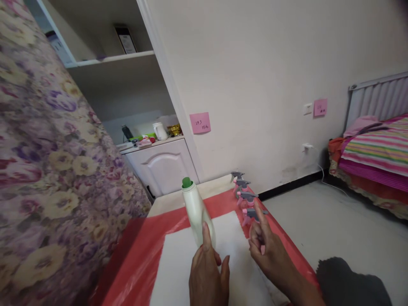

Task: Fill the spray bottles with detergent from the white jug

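Observation:
A pale green plastic bottle (196, 210) stands uncapped, tilted in the view, with a green piece (186, 182) showing at its mouth. My left hand (208, 272) is in front of its lower part, index finger stretched up and thumb apart, the other fingers partly bent. Whether that fingertip touches the bottle I cannot tell. Several grey-and-pink trigger spray heads (247, 197) are lined up along the table's right side. Beside the nearest one, my right hand (266, 244) points with its index finger, its other fingers curled. A small pink bit shows by its palm; I see nothing gripped.
White paper (172, 259) lies on a red plastic sheet (130, 250) covering the table. A floral curtain (57, 170) hangs at left, near a cabinet (165, 165) with shelved items. Right of the table are the floor (293, 216), a cable and a bed (379, 157).

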`<state>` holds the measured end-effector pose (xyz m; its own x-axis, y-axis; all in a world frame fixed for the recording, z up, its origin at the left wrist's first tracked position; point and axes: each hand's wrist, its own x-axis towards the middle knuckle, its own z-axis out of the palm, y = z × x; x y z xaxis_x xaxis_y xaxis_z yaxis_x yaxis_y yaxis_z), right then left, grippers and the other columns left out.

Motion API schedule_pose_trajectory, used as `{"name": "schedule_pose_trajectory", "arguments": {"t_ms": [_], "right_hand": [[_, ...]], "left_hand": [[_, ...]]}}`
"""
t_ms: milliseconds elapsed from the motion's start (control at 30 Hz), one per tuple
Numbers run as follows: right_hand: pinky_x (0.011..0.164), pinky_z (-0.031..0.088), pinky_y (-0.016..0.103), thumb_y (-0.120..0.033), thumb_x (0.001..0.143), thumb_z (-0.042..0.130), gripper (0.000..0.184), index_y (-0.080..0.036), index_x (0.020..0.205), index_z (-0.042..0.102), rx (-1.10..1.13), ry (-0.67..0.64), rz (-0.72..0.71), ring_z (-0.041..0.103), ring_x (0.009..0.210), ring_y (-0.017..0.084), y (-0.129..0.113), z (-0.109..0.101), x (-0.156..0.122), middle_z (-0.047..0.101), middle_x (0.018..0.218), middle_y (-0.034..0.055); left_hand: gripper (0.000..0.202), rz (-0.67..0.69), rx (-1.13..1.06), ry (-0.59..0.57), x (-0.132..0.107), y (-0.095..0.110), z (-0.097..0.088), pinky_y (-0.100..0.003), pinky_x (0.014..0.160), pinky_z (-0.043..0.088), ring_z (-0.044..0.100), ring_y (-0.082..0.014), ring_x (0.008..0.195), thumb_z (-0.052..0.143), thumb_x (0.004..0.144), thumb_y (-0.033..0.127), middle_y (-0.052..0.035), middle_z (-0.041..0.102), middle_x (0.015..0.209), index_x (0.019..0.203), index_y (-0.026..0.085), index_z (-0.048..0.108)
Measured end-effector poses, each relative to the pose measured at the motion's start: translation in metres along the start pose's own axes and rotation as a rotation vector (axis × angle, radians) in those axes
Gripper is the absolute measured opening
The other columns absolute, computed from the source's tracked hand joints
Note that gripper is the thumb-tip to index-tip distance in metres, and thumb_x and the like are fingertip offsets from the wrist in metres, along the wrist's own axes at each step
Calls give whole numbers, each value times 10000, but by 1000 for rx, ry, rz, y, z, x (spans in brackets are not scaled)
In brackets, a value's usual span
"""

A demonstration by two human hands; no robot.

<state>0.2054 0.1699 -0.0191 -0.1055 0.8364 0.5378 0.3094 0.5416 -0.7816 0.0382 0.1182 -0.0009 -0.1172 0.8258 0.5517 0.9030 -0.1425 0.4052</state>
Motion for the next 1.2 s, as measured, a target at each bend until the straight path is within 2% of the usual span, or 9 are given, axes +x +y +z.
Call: {"name": "schedule_pose_trajectory", "arguments": {"t_ms": [133, 300, 567, 767, 867, 933, 1033, 1133, 1200], "right_hand": [[554, 407, 263, -112, 848, 424, 847, -226, 1555, -27, 24, -19, -6, 462, 554, 146, -4, -2, -2, 409, 653, -73], [577, 407, 278, -114, 852, 428, 818, -247, 1554, 29, -14, -33, -8, 467, 559, 144, -5, -1, -6, 408, 661, -76], [563, 413, 272, -98, 846, 430, 823, -230, 1555, 32, 47, -50, -18, 457, 551, 140, -9, -4, -9, 410, 659, -76], [586, 482, 290, -142, 852, 502, 823, -235, 1556, 88, 83, -89, -20, 507, 568, 148, -11, -6, -8, 487, 681, -60], [620, 516, 304, -204, 868, 551, 767, -247, 1539, 182, 118, -98, 0, 551, 614, 153, -10, -9, -7, 566, 769, -24], [661, 534, 308, -246, 884, 549, 663, -244, 1498, 298, 145, -43, 14, 581, 658, 152, -5, -16, -4, 608, 837, 3], [737, 544, 315, -324, 898, 534, 504, -220, 1386, 469, 147, 127, 76, 615, 728, 158, 11, -30, 3, 639, 873, 25], [736, 546, 305, -406, 861, 582, 495, -197, 1307, 536, 151, 297, 217, 637, 757, 169, 38, -45, 8, 661, 887, 36], [728, 547, 301, -435, 836, 610, 517, -181, 1282, 549, 196, 361, 284, 639, 758, 171, 58, -52, 10, 664, 892, 42]], "left_hand": [[839, 4, 13, -13, -3, 1, -4, -345, 728, 488, 596, -207, 692, 482, 904, 148, 31, 559, 709, 1549, 173, -54], [796, 30, 21, -27, -7, 4, -10, -331, 710, 494, 609, -207, 682, 488, 902, 154, 30, 570, 689, 1554, 168, 32], [812, -26, 3, -45, -10, 10, -15, -329, 728, 480, 607, -206, 702, 472, 902, 142, 35, 562, 699, 1550, 174, -16], [793, -57, -38, -69, -13, 9, -9, -335, 729, 465, 619, -218, 718, 461, 902, 189, 16, 580, 711, 1546, 150, 0], [768, -122, -110, -125, -11, 6, -9, -348, 731, 462, 630, -215, 709, 453, 908, 237, 30, 582, 704, 1543, 164, 26], [746, -184, -203, -163, -6, -5, -9, -352, 754, 466, 636, -200, 701, 463, 904, 268, 42, 591, 714, 1537, 188, 75], [743, -293, -451, -161, 5, -39, -1, -365, 843, 482, 657, -190, 776, 547, 853, 336, 19, 641, 789, 1501, 187, 216], [800, -510, -745, -45, 15, -84, 15, -390, 829, 523, 677, -240, 894, 677, 726, 442, -100, 689, 985, 1400, 128, 380], [760, -615, -794, 42, 20, -109, 28, -409, 884, 514, 660, -270, 1012, 726, 680, 437, -161, 656, 1137, 1322, 129, 462]]}}
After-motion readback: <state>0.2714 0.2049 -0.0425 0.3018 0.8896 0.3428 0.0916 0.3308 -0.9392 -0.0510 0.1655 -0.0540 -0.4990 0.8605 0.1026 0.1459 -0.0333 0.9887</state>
